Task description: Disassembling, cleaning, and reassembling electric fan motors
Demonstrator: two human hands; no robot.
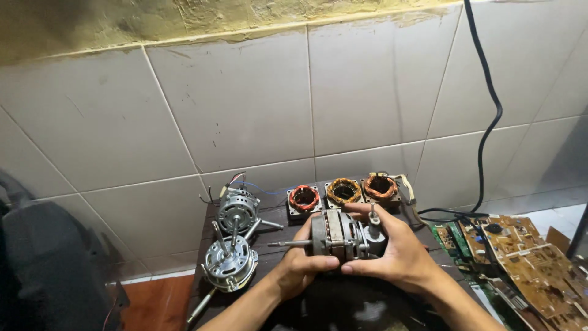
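both hands (361,254) gripping fan motor (337,236)

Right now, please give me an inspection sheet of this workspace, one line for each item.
Surface: small dark wooden table against the wall.
Job's things: grey metal fan motor, its shaft pointing left, held above the table.
Clutter: two silver motors on the left; three square stators with copper windings at the back.
Grippers: left hand and right hand both grip the fan motor.
Cables: black cable hanging down the wall.
Surroundings: white tiled wall; brown circuit boards on the right.
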